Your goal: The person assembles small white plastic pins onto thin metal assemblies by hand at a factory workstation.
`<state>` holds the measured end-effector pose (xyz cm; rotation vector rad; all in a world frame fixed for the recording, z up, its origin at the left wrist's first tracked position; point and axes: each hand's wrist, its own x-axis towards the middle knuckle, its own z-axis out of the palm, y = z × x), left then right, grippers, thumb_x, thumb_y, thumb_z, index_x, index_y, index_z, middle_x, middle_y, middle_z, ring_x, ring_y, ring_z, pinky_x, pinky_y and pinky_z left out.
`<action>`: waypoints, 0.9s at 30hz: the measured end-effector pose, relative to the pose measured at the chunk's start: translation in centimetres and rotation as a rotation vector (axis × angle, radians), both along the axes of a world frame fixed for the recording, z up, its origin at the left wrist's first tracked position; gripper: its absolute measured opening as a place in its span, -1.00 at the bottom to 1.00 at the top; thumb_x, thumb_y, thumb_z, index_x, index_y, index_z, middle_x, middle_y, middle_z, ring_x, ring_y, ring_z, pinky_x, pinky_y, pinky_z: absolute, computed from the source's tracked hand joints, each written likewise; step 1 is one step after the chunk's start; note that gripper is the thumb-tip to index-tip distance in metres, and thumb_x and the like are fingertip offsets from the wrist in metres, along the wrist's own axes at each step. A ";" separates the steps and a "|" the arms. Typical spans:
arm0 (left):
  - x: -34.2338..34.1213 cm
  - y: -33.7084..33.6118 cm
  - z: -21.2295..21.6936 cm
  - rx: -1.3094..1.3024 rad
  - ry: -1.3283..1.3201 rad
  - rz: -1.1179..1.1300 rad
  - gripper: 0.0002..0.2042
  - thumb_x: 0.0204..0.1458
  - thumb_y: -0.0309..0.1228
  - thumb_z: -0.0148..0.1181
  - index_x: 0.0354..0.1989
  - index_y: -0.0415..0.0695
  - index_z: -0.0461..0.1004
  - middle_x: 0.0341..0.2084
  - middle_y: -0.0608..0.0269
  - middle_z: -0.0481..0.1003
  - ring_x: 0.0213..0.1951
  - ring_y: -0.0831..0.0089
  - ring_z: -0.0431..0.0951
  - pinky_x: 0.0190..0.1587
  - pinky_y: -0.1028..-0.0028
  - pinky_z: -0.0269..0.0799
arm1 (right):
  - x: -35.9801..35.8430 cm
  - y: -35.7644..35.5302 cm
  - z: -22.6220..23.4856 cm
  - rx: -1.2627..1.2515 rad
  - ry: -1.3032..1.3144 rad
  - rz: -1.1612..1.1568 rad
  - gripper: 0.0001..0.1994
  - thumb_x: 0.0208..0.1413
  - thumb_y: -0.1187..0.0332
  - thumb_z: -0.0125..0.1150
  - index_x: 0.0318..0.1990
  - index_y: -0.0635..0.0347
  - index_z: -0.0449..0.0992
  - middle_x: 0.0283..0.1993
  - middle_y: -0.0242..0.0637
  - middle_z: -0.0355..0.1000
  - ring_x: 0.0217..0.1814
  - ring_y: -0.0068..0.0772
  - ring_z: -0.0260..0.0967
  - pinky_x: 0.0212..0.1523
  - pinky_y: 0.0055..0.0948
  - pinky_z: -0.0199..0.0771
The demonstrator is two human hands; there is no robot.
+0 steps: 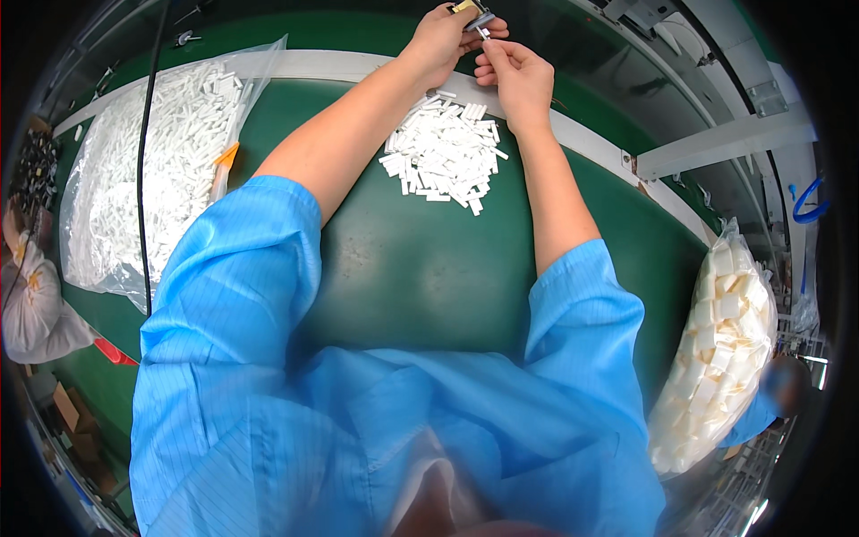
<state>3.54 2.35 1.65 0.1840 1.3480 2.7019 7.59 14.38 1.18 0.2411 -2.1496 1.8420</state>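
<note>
My left hand [445,38] reaches to the far edge of the green table [420,259] and grips a small metal tool [474,15] with a yellowish part. Right beside it, my right hand [514,76] pinches a tiny white plastic piece [484,34] between thumb and fingers, its tip touching the tool. Just below both hands lies a loose pile of small white plastic pieces [443,152]. Both forearms come out of blue short sleeves.
A large clear bag of white pieces [152,170] lies at the left, crossed by a black cable [143,161]. Another clear bag with bigger white parts [720,349] sits at the right. A white rail [591,143] borders the table's far edge, grey metal frames behind.
</note>
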 end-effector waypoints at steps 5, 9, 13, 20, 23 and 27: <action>0.2 0.0 0.0 -0.006 0.052 -0.049 -0.84 0.24 -0.35 -0.13 -0.23 -0.17 0.31 -0.35 0.13 0.49 -0.29 0.41 0.51 -0.21 0.43 0.43 | 0.0 0.1 0.0 -0.152 -0.051 0.052 -0.81 0.11 0.39 0.18 -0.28 0.40 0.54 -0.47 -0.26 0.51 -0.54 -0.55 0.45 -0.50 -0.60 0.50; 0.7 0.5 0.6 0.003 -0.002 -0.019 -0.83 0.23 -0.34 -0.12 -0.23 -0.18 0.31 -0.35 0.13 0.50 -0.30 0.41 0.52 -0.22 0.44 0.43 | 0.5 -0.1 0.1 0.143 0.108 -0.073 -0.79 0.08 0.35 0.23 -0.27 0.37 0.55 -0.49 -0.28 0.51 -0.53 -0.59 0.45 -0.48 -0.62 0.47; 0.9 0.6 0.8 -0.039 0.005 0.001 -0.82 0.23 -0.33 -0.13 -0.22 -0.19 0.32 -0.34 0.13 0.52 -0.30 0.40 0.52 -0.21 0.45 0.43 | 0.7 0.0 0.5 0.475 0.280 -0.202 -0.79 0.02 0.31 0.28 -0.29 0.30 0.58 -0.52 -0.29 0.51 -0.56 -0.60 0.44 -0.51 -0.60 0.44; 1.0 1.1 0.8 -0.082 -0.043 0.038 -0.83 0.23 -0.37 -0.17 -0.21 -0.19 0.33 -0.35 0.14 0.53 -0.28 0.39 0.53 -0.19 0.43 0.42 | 0.0 0.5 0.3 0.714 0.547 -0.263 -0.83 -0.02 0.35 0.26 -0.31 0.23 0.58 -0.48 -0.15 0.50 -0.49 -0.21 0.47 -0.42 -0.44 0.45; 0.7 0.8 0.7 -0.046 -0.043 -0.029 -0.82 0.24 -0.37 -0.18 -0.20 -0.19 0.33 -0.32 0.12 0.53 -0.25 0.36 0.53 -0.15 0.41 0.44 | 0.0 0.5 0.2 0.684 0.599 -0.271 -0.82 -0.02 0.33 0.27 -0.31 0.25 0.58 -0.49 -0.19 0.51 -0.49 -0.34 0.49 -0.42 -0.48 0.45; 0.1 0.2 0.2 0.139 0.032 -0.118 -0.81 0.26 -0.35 -0.19 -0.19 -0.20 0.32 -0.26 0.08 0.51 -0.19 0.33 0.53 -0.10 0.36 0.45 | 0.3 -0.1 0.3 0.425 0.432 -0.235 -0.79 -0.03 0.31 0.30 -0.29 0.26 0.59 -0.49 -0.24 0.53 -0.48 -0.49 0.49 -0.41 -0.54 0.45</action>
